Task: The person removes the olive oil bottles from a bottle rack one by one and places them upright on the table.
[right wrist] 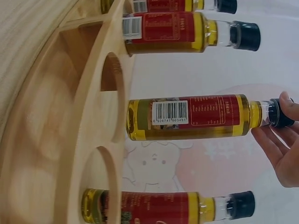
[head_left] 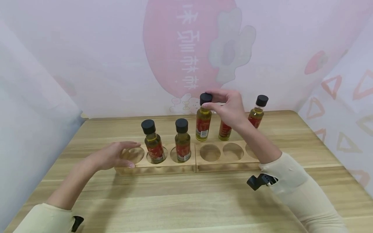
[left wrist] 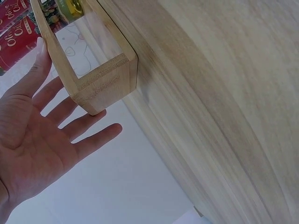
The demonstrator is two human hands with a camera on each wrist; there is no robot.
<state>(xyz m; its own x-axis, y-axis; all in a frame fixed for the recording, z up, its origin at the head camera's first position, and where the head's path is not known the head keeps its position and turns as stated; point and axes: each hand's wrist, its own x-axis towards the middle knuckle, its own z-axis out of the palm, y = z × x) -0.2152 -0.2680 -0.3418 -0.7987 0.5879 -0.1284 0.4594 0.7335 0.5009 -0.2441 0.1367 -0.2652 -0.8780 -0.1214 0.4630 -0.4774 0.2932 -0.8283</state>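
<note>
Right hand [head_left: 228,105] pinches black cap [head_left: 206,97] of upright oil bottle [head_left: 203,123]; bottle below fingertips, just behind right-hand rack [head_left: 230,167]; cannot tell whether base touches table [head_left: 175,207]. Left hand [head_left: 112,157], fingers loosely spread, touches near end of left-hand rack [head_left: 166,170]. Between hands: two capped bottles [head_left: 155,149] upright in left-hand rack's holes. Behind right hand and forearm: two more bottles [head_left: 225,131], partly hidden.

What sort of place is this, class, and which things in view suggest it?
Probably a staged tabletop workspace rather than a working kitchen: a wooden table sits against a pale printed backdrop, and matching oil bottles stand upright there.
</note>
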